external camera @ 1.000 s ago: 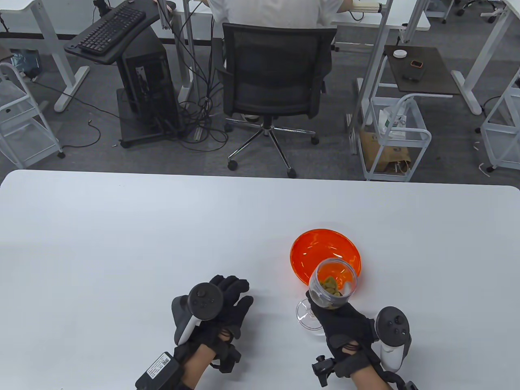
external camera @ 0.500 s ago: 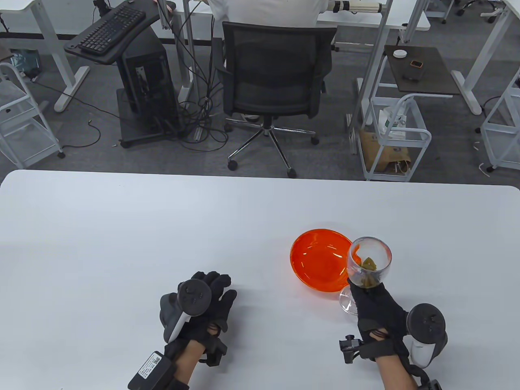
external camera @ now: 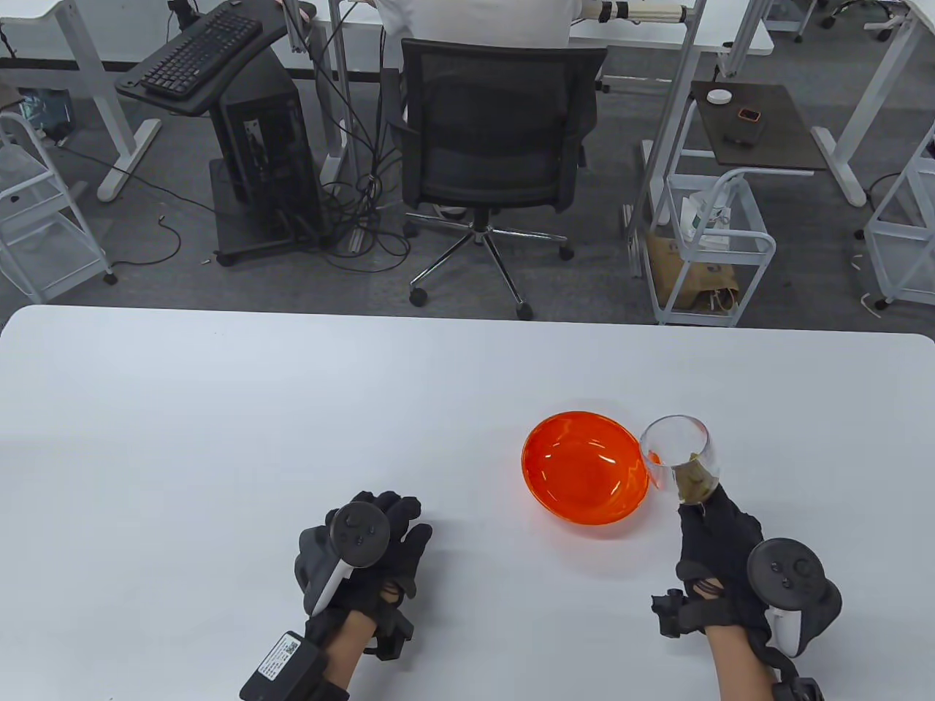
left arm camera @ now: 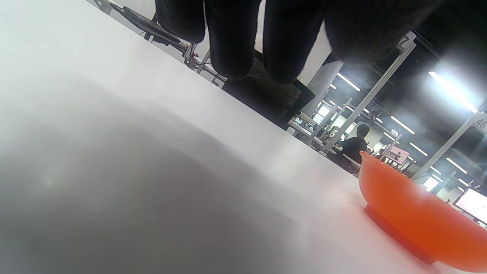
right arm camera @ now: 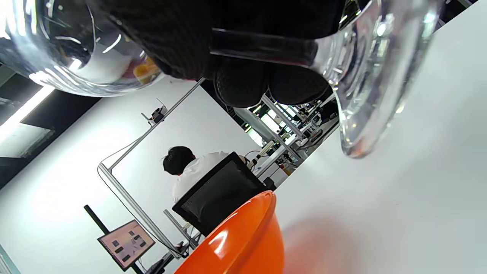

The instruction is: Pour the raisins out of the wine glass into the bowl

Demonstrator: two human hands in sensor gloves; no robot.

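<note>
The right hand [external camera: 712,544], lower right of the table view, grips the wine glass [external camera: 679,460] by the lower bowl and stem, lifted off the table [external camera: 219,438]. The left hand [external camera: 372,544], lower centre-left, lies palm-down w/ fingers loosely curled, holding nothing. In the left wrist view its fingertips [left arm camera: 232,42] hang near the table; contact can't be told from that angle.

The glass sits just right of the orange bowl [external camera: 584,467], rim at about the bowl's right edge. Raisins [external camera: 692,478] are still bunched at the glass bottom, none visible in the bowl, so the pour hasn't begun, I'd judge.

To do it well: bring the mouth over the bowl centre first, then roll the wrist toward frame left slowly, so the raisins slide rather than dump and bounce out.

Long axis runs base-to-rim, leaning toward upper left of the frame; the mouth opens up and slightly toward the bowl.
</note>
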